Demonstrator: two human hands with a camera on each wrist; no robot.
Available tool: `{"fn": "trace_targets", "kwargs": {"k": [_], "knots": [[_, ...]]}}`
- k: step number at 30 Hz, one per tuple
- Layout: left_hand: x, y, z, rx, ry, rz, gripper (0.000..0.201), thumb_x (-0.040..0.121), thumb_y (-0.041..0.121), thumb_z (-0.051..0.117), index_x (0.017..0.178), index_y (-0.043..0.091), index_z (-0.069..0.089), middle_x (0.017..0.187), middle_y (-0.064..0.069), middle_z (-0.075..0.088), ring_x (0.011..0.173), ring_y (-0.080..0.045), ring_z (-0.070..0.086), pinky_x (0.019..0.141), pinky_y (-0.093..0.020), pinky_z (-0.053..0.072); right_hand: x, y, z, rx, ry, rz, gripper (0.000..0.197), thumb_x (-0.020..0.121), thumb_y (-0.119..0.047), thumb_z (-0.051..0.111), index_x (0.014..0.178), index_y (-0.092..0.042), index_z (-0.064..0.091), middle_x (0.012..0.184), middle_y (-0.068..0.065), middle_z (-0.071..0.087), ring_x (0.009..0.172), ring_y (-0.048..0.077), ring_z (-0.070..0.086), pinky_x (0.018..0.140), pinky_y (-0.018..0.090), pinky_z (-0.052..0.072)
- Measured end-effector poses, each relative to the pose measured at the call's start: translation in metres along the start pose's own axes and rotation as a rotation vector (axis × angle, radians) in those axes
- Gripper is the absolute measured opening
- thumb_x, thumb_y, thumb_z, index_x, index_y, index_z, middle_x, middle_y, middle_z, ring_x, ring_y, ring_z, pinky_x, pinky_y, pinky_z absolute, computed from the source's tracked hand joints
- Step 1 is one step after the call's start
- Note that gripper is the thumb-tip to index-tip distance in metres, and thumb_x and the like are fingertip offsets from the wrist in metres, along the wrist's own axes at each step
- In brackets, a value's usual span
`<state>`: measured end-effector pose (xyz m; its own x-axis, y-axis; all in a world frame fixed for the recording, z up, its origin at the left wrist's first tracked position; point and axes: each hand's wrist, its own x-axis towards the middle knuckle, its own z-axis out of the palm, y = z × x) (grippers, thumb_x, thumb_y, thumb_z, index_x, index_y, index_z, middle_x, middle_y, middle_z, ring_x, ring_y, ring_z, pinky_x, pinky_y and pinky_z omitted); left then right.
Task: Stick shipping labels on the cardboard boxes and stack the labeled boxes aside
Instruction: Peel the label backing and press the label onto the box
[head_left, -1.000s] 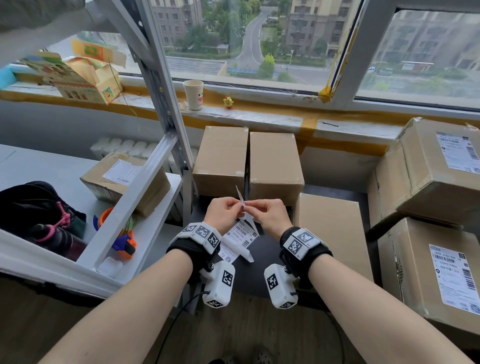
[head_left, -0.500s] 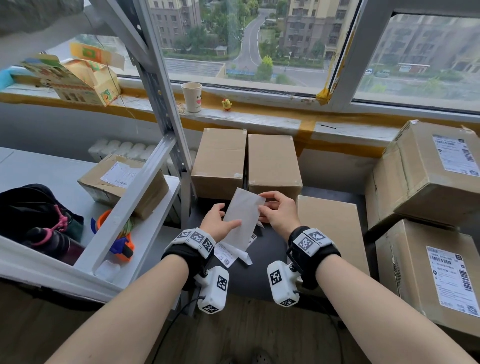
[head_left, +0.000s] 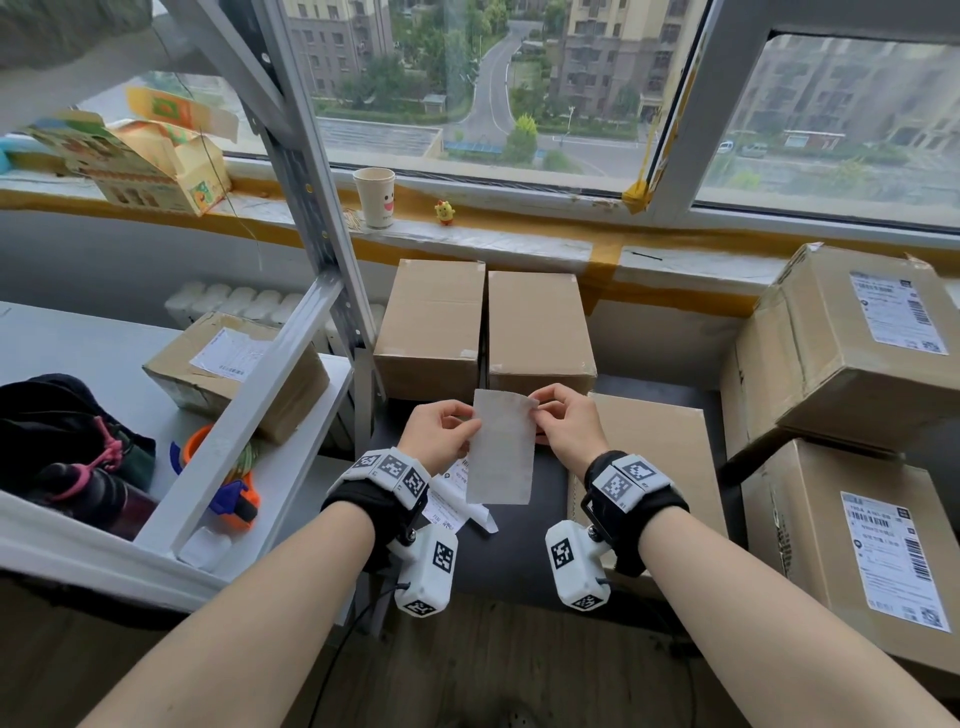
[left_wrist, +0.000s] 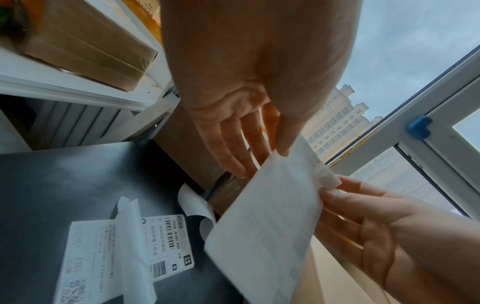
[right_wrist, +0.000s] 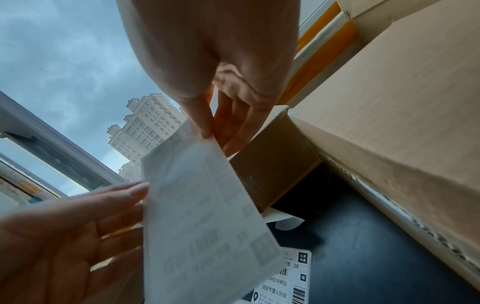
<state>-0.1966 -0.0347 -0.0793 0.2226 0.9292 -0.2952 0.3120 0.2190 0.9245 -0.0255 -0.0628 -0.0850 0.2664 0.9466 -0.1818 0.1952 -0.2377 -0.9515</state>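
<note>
Label (head_left: 503, 451) hanging blank side up between both hands, above the dark tabletop (head_left: 519, 561) and just in front of two unlabeled boxes (head_left: 431, 322). Left hand (head_left: 441, 435) pinching its upper left edge, remaining fingers loosely extended; right hand (head_left: 566, 428) pinching the upper right corner. Likely finishing the peel, so readying the sticking step. Next needing a bare box top, perhaps the flat box (head_left: 660, 457) at right, then lowering squarely and smoothing flat. Labeled boxes (head_left: 852, 343) stacked far right.
</note>
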Motion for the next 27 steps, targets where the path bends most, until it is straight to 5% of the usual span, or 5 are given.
{"fn": "trace_targets", "kwargs": {"k": [8,13,18,22,27], "knots": [[0.000,0.013,-0.002,-0.090,0.092,0.038,0.013,0.087,0.005,0.062,0.078,0.013,0.064,0.071,-0.012,0.062,0.060,-0.024,0.060,0.071,-0.040,0.057,0.002,0.002,0.002,-0.108,0.005,-0.022,0.030,0.087,-0.011,0.058,0.070,-0.035,0.063,0.079,0.011,0.068,0.076,0.027,0.062,0.080,0.053,0.054],[0.001,0.011,-0.002,0.048,0.177,0.058,0.018,0.085,0.005,0.063,0.070,0.015,0.063,0.074,-0.014,0.067,0.064,-0.028,0.067,0.067,-0.040,0.060,-0.004,-0.009,0.005,-0.211,0.085,-0.079,0.018,0.082,-0.014,0.071,0.095,-0.019,0.059,0.093,-0.001,0.061,0.085,0.016,0.059,0.081,0.029,0.052],[0.003,0.010,0.001,0.138,0.155,0.098,0.022,0.079,0.013,0.072,0.062,0.025,0.064,0.070,-0.004,0.069,0.075,-0.026,0.070,0.079,-0.045,0.058,-0.005,-0.014,0.019,0.048,-0.100,-0.035,0.006,0.085,-0.010,0.068,0.088,-0.014,0.071,0.093,0.010,0.070,0.090,0.022,0.066,0.087,0.038,0.056],[0.000,0.011,0.009,0.108,0.101,0.144,0.012,0.079,0.010,0.071,0.075,0.022,0.071,0.081,-0.006,0.073,0.079,-0.016,0.069,0.088,-0.041,0.056,-0.006,-0.016,0.023,0.223,-0.142,0.005,0.024,0.087,-0.007,0.064,0.109,0.002,0.066,0.099,0.012,0.067,0.087,0.014,0.065,0.077,0.017,0.056],[-0.003,0.012,0.008,0.159,0.144,0.207,0.012,0.080,0.016,0.072,0.090,0.010,0.075,0.087,-0.006,0.075,0.083,-0.013,0.070,0.086,-0.031,0.056,-0.008,-0.014,0.024,0.337,-0.130,0.034,0.024,0.088,-0.003,0.061,0.108,0.009,0.064,0.093,0.013,0.067,0.072,0.007,0.065,0.072,0.015,0.056]]}}
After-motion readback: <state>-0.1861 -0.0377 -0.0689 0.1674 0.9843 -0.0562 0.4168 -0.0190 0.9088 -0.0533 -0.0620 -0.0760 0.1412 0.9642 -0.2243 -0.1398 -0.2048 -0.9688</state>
